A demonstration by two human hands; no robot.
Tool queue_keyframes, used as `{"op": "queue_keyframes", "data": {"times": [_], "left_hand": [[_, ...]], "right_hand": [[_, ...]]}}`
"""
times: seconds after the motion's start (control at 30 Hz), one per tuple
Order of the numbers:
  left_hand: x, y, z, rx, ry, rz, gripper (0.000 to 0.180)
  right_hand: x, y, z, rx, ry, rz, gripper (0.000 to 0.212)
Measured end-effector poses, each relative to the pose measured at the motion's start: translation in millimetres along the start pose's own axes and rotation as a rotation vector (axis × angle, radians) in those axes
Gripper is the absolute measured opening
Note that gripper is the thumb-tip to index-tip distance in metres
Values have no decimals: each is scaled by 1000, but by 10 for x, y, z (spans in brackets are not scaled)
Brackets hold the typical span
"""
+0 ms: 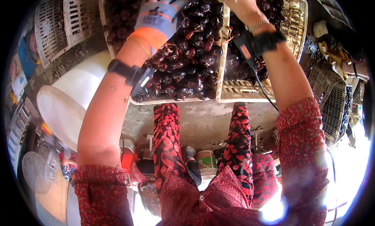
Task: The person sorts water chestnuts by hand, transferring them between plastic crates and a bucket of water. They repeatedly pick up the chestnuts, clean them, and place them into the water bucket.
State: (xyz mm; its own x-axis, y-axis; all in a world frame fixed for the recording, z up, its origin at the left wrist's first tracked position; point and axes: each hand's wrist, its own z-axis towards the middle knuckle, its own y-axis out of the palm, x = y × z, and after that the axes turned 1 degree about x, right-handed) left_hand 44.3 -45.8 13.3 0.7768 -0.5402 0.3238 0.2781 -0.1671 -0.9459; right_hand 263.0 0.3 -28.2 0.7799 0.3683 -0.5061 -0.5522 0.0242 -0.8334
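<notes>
My left hand [160,14], in a grey glove with an orange cuff, lies over the left crate [172,101]. Its fingers are spread, some tips cut off by the upper edge. Beneath it are many glossy, dark red, onion-like bulbs [195,50], some with pale dry wisps. My bare right hand [240,6] is at the top edge, above the rim between the left crate and the right crate [242,98]; its fingers are mostly out of the picture. The right crate holds more dark bulbs [236,66], with part of its slatted wall bare.
Pale slatted crates [50,29] stand at the far left. Beside my left forearm is a large white tub [58,113]. Dark crates [332,105] are on the right, near another person's arm [357,70]. A black cable [262,87] hangs from my right wrist strap.
</notes>
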Motion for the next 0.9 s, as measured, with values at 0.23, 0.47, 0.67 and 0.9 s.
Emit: {"op": "queue_keyframes", "data": {"times": [0.23, 0.47, 0.67, 0.9], "left_hand": [[-165, 200, 178, 132, 11, -376, 41], [176, -128, -94, 40, -547, -1464, 38], [196, -223, -376, 6, -678, -1825, 30], [28, -444, -525, -55, -770, -1818, 31]], "right_hand": [[-150, -113, -529, -418, 132, -435, 46], [-237, 66, -656, -431, 162, -317, 26], [-350, -8, -498, -475, 163, -255, 25], [-233, -44, -350, -614, 117, -331, 38]]}}
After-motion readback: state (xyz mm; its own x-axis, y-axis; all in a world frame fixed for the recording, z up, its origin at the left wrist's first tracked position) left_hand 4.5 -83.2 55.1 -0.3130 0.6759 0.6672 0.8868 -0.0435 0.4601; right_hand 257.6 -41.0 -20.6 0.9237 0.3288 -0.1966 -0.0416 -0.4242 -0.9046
